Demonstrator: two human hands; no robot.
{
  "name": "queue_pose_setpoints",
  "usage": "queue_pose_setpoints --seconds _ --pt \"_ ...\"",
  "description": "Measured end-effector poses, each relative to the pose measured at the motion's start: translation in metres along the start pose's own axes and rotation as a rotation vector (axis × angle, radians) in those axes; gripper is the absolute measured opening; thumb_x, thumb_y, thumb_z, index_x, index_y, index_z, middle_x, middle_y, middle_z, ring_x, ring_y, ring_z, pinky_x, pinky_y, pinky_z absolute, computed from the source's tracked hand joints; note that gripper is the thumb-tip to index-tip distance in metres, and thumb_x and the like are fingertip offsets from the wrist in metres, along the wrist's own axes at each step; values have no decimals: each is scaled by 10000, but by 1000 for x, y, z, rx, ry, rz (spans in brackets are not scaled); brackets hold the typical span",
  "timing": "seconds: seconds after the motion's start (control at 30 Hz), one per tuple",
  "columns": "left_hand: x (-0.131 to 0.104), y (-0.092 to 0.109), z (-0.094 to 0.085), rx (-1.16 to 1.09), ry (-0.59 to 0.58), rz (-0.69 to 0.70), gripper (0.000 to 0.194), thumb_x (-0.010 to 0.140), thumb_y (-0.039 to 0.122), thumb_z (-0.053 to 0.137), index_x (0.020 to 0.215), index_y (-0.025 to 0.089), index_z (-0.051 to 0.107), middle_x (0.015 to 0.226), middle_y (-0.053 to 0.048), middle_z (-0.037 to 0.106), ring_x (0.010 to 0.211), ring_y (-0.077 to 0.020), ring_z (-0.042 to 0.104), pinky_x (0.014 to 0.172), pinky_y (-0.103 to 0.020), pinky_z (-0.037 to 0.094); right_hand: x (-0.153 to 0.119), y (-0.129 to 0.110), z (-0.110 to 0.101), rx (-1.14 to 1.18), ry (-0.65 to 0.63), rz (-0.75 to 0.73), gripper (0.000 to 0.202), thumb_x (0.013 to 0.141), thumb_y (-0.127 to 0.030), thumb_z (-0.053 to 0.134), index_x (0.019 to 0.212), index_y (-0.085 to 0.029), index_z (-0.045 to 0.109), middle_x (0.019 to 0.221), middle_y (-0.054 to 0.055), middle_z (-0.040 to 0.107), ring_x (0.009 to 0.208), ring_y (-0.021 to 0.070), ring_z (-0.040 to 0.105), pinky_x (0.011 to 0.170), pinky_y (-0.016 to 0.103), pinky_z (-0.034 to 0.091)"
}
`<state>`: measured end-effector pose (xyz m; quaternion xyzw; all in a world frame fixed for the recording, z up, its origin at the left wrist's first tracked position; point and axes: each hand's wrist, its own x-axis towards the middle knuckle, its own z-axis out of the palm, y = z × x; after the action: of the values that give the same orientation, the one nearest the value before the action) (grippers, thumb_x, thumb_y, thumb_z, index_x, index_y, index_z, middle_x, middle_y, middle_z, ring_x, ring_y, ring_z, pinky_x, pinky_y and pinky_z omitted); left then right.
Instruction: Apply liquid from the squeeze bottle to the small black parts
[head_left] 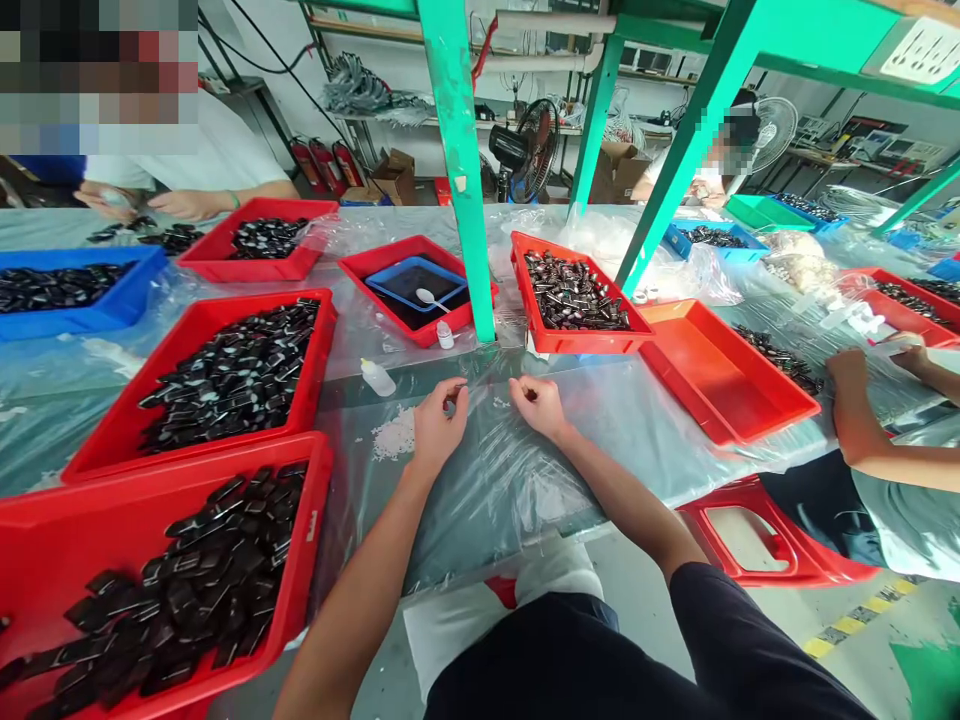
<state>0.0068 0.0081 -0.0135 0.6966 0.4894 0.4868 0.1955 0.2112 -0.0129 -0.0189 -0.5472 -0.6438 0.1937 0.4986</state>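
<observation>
Left hand [441, 425] and right hand [541, 405] apart over the plastic-covered desk [480, 510], fingers curled; grip on anything, impossible to tell. Just beside left hand: white granules [394, 435], with dropper bottle [377, 377] beyond. Glossy black parts [225, 385] heaped in left-side red trays [322, 350]; more small dark parts [574, 290] in red tray [592, 343] beyond right hand. Apparently mid-batch; finished versus unfinished share unreadable
</observation>
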Motion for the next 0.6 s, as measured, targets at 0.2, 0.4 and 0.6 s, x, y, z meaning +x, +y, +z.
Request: queue_pose_setpoints --seconds 0.2,0.4,0.6 --pt "-2 3 3 3 -48 11 257 957 423 582 1067 226 706 817 -40 775 674 -169 617 747 -323 515 -2 -10 6 15 -69 -16 594 1003 -668 429 611 -234 328 566 -40 357 567 115 318 583 281 341" --pt "-3 2 2 12 -78 -16 287 969 429 565 1098 213 705 838 -48 784 712 -170 656 751 -315 521 -3 -12 6 40 -84 -13 605 1006 -684 412 607 -234 348 566 -23 443 567 116 376 592 285 354" --pt "-3 3 2 15 -110 -7 311 971 439 550 1098 199 702 830 -48 782 715 -168 672 745 -308 522 -3 -13 6 45 -86 -4 613 998 -701 406 605 -234 347 566 -17 460 568 116 399 592 286 352"
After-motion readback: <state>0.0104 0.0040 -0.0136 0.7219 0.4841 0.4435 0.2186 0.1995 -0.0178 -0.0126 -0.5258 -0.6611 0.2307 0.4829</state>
